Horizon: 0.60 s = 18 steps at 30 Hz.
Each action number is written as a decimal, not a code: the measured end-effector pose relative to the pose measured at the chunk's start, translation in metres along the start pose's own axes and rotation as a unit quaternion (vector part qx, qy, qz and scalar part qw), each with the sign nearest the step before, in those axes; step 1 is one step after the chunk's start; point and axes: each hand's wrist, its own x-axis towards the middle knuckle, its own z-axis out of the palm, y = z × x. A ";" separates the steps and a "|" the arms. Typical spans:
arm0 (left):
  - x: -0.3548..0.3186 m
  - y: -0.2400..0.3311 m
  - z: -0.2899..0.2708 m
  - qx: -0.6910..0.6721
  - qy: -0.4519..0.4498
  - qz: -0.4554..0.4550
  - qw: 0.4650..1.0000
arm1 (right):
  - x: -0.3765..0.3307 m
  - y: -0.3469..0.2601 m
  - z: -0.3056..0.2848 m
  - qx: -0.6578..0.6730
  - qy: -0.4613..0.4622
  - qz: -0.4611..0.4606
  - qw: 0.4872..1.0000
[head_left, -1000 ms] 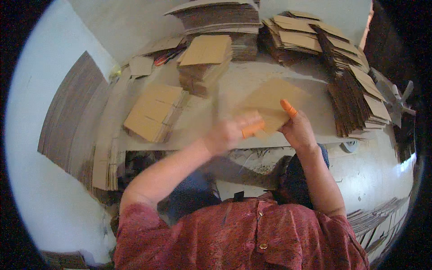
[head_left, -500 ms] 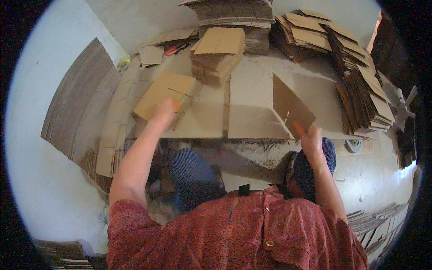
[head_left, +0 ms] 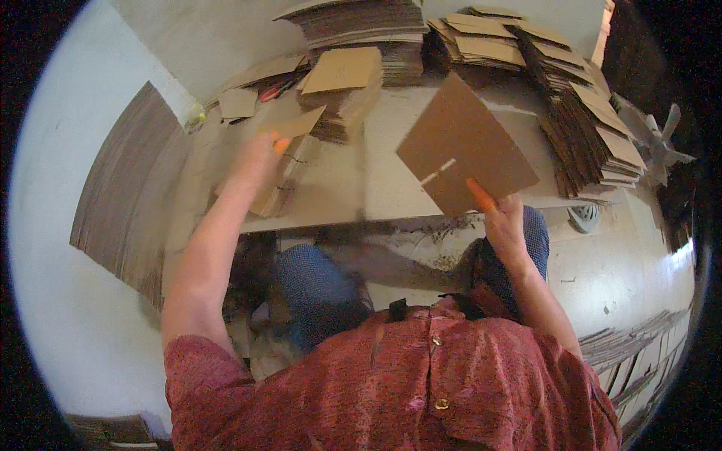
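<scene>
My right hand (head_left: 502, 218) grips the lower edge of a flat brown cardboard sheet (head_left: 466, 146) with a slit cut in it, held up tilted above the low work board (head_left: 391, 188). An orange cover shows on one finger. My left hand (head_left: 259, 159) reaches out to the left and lifts a smaller cardboard piece (head_left: 295, 124) off a short stack (head_left: 274, 188) on the board. That hand also has an orange fingertip cover. The two hands are far apart.
Tall stacks of cardboard sheets (head_left: 376, 26) stand at the back and fan down the right side (head_left: 587, 128). Another stack (head_left: 342, 83) sits mid-board. A leaning bundle of sheets (head_left: 124, 199) is at the left. More sheets lie on the floor at lower right (head_left: 632, 349).
My hands, together a second ago, have separated. The left hand reached to the left stack and picked up a small piece. The right hand raised the slit sheet higher.
</scene>
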 end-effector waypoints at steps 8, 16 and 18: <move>-0.035 0.157 -0.013 -0.282 -0.145 0.085 0.945 | 0.016 -0.009 0.006 -0.013 -0.008 -0.043 0.999; -0.034 0.200 -0.013 -0.321 -0.192 0.133 0.918 | 0.020 0.013 -0.010 -0.069 -0.044 0.015 0.997; -0.028 0.199 -0.017 -0.347 -0.241 0.043 0.905 | 0.023 0.009 -0.011 -0.112 -0.047 -0.013 0.993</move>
